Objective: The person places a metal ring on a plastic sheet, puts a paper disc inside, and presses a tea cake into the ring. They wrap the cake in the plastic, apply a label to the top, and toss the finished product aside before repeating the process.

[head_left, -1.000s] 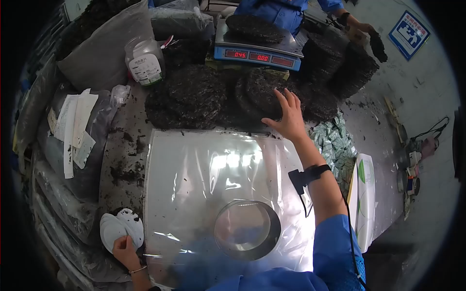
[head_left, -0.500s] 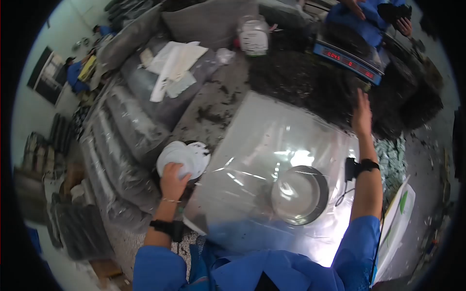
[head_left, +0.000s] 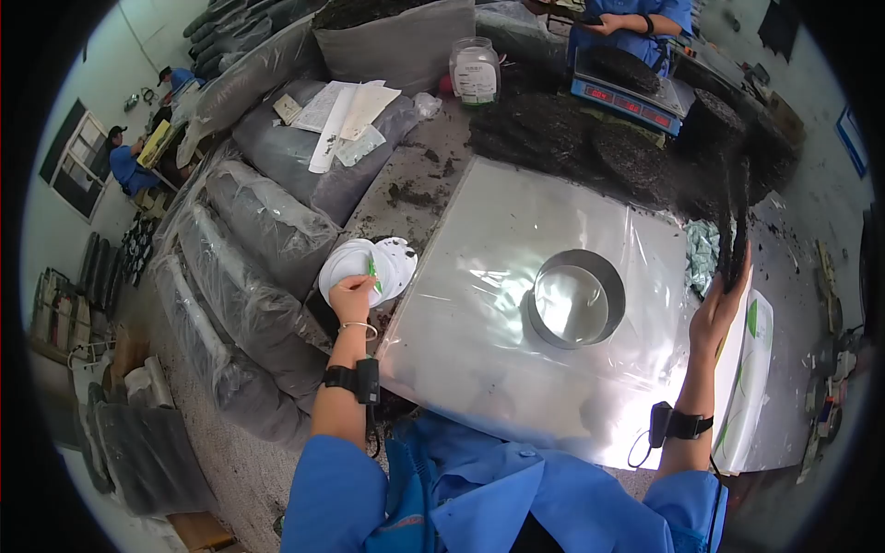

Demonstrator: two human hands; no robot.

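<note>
My left hand (head_left: 352, 297) is at a stack of white discs (head_left: 398, 267), its fingertips pinched together beside a small green marking; what they grip is too small to make out. On the right, my right hand (head_left: 721, 309) is raised with a thin, dark piece of material (head_left: 735, 217) upright between thumb and fingers. Between my hands a round metal ring (head_left: 607, 276) rests on clear plastic sheets (head_left: 461, 249).
Dark material (head_left: 553, 138) lies behind the sheets, near a blue scale (head_left: 627, 103). A co-worker (head_left: 636, 32) stands behind it. A clear jar (head_left: 476, 74), papers (head_left: 346, 115) and filled plastic bags (head_left: 263, 217) are at back and left. A green-marked white roll (head_left: 751, 369) lies right.
My right hand has moved down and to the right and now has the dark piece in it. My left hand's fingers have drawn together at the discs, where a green marking now shows.
</note>
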